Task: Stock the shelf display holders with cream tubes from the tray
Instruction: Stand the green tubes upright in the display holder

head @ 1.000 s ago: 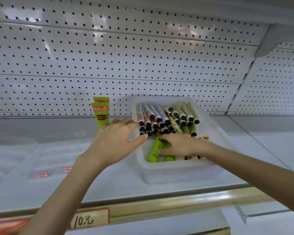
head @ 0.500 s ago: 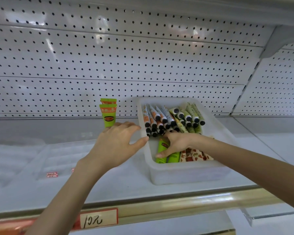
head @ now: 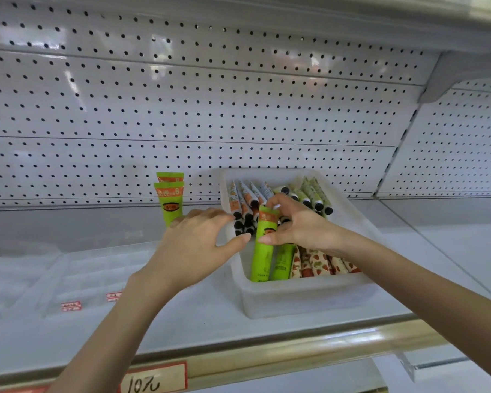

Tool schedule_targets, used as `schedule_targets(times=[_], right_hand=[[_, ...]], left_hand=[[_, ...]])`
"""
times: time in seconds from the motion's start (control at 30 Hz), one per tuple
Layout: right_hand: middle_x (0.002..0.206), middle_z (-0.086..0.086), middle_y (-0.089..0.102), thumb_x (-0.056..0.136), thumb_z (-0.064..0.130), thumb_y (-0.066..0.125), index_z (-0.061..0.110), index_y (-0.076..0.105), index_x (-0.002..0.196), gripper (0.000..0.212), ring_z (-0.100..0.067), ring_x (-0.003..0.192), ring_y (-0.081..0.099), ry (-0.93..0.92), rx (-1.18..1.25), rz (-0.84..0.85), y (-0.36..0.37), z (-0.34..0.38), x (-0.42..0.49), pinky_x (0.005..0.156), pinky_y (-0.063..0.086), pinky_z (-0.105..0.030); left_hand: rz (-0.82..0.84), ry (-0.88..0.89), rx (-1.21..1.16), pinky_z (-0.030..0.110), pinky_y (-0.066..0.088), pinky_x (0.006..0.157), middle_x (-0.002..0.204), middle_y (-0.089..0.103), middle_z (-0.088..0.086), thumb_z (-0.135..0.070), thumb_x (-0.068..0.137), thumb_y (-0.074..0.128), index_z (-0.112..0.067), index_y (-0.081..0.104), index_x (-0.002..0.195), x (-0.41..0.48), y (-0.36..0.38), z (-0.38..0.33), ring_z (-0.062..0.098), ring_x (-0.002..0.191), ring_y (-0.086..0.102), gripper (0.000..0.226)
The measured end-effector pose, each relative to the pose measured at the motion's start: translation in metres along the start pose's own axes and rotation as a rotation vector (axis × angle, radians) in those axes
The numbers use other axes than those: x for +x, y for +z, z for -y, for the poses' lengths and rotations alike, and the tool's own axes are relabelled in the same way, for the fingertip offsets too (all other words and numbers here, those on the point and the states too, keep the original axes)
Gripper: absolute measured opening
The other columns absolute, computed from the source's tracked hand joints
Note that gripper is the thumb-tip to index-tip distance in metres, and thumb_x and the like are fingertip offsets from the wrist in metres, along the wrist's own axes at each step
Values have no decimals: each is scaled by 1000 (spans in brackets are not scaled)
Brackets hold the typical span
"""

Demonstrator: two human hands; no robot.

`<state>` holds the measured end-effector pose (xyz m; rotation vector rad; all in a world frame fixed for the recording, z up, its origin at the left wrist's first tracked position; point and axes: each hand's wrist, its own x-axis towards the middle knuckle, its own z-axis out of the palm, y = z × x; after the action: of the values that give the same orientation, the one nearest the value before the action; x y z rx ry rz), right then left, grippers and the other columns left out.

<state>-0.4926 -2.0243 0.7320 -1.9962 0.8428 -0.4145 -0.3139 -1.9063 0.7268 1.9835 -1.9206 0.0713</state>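
A white plastic tray (head: 304, 296) sits on the shelf, filled with several cream tubes. My right hand (head: 301, 228) pinches a green tube (head: 262, 251) and tilts its orange top end up out of the tray. A second green tube (head: 281, 262) lies beside it, next to strawberry-print tubes (head: 318, 265). My left hand (head: 199, 245) hovers with relaxed fingers by the tray's left wall, thumb near the lifted tube. Two green tubes (head: 169, 199) stand upright in a clear display holder (head: 97, 273) to the left.
A perforated white back panel (head: 210, 109) rises behind the shelf. Red labels (head: 71, 306) mark the front of the clear holders. A gold price rail (head: 295, 355) with a "10" tag (head: 153, 381) runs along the shelf's front edge. A bracket (head: 448, 78) juts at upper right.
My right hand has taken hold of a green tube lying in the tray and raised its top end. My left hand has stayed beside the tray wall.
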Motion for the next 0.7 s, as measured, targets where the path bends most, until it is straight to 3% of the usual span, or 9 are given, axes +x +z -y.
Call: schedule_targets(times=[0.13,0.33,0.47,0.57,0.7], right_hand=[[92,-1,58,79,2,71,17,52,93,29,-10,66,61,-132,87,0,2,12,-9,64,48,-15],[87,-5,62,78,2,70,20,53,87,26,-13,79,60,-307,132,-138,2,50,-22,74,51,-24],[86,1,64,77,2,70,17,55,85,23,-7,74,64,-368,187,-217,-3,71,-30,67,53,-20],[87,3,65,75,7,72,17,57,85,20,-15,77,68,-372,226,-243,-3,76,-34,73,55,-29],[88,2,65,66,20,73,17,58,85,24,-21,76,69,-385,259,-269,-3,77,-34,76,53,-38]], left_hand=[[-14,36,-30,35,40,97,123,57,-16,-82,66,15,-32,58,115,3,0,-4,13,117,50,82],[2,45,-258,37,36,98,104,64,-17,-82,59,35,-33,65,99,6,-1,-11,6,104,54,71],[6,6,-693,23,43,89,97,68,-18,-62,66,69,-32,65,92,4,-4,-18,-2,96,60,39],[-8,33,-944,12,45,79,90,69,-19,-41,67,70,-27,63,90,2,-6,-24,-3,88,63,28],[-51,59,-1063,12,46,76,89,70,-17,-36,68,69,-25,63,89,0,-3,-27,0,86,65,25]])
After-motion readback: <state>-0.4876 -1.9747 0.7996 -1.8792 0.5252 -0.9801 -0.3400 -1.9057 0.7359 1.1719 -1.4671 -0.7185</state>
